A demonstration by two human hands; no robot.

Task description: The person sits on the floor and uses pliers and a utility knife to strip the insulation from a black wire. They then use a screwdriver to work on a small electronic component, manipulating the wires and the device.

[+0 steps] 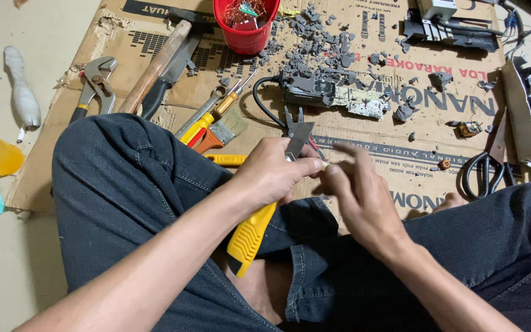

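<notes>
Cardboard (364,160), left hand (271,172) gripping cutters (278,184), seemingly

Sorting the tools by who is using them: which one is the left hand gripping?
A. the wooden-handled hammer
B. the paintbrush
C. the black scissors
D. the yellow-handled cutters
D: the left hand is closed around the yellow-handled cutters, while the hammer, scissors and paintbrush lie untouched on the cardboard.

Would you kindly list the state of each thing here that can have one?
left hand: closed around yellow-handled cutters, blades open
right hand: fingers pinched near the blades, blurred
red bucket: upright, holding wire scraps
circuit board: broken, casing in fragments
scissors: lying shut
pliers: jaws open
</notes>
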